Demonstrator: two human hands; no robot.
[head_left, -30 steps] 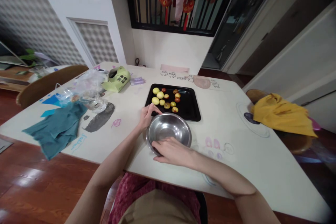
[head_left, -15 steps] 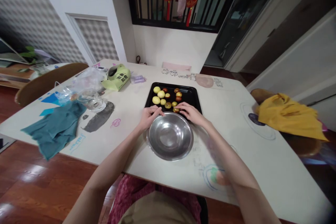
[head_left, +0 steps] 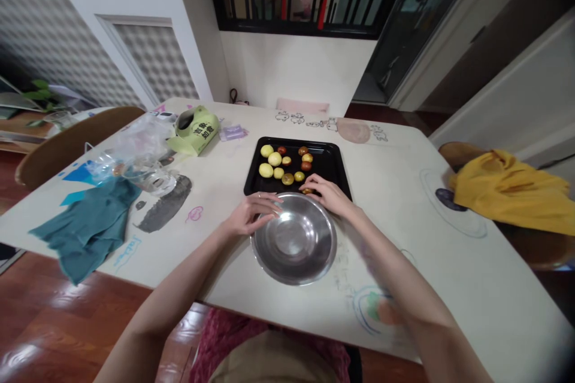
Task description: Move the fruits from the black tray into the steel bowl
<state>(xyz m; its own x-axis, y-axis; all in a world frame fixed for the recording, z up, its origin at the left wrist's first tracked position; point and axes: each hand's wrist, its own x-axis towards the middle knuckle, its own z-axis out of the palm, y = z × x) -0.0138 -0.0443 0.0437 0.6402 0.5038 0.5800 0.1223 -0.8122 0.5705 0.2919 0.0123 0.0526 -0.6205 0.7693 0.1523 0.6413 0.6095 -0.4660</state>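
A shiny metal bowl (head_left: 294, 263) stands on the table directly in front of me. My left hand (head_left: 254, 213) is at its upper left rim, fingers stretched over the opening with nothing in them. Just behind the bowl lies a black baking tray (head_left: 330, 161). It carries several pale yellow round fruits (head_left: 266, 170) on its left and several smaller red-brown and yellow fruits that look like jujubes (head_left: 306, 166). At the tray's front edge, my right hand (head_left: 327, 194) has its bent fingertips around one brownish jujube (head_left: 308, 191), partly hidden by the fingers.
On the table's left are a teal cloth (head_left: 92, 221), a clear glass cup (head_left: 155, 179), clear plastic bags (head_left: 141, 137), a green tissue pack (head_left: 200, 131) and a small purple packet (head_left: 232, 133). A yellow cloth (head_left: 512, 191) hangs over a chair at the right.
My left hand has shifted left and toward me, its fingers now over the bowl. My right fingertips have closed around a jujube at the tray's front. The view has tilted slightly downward.
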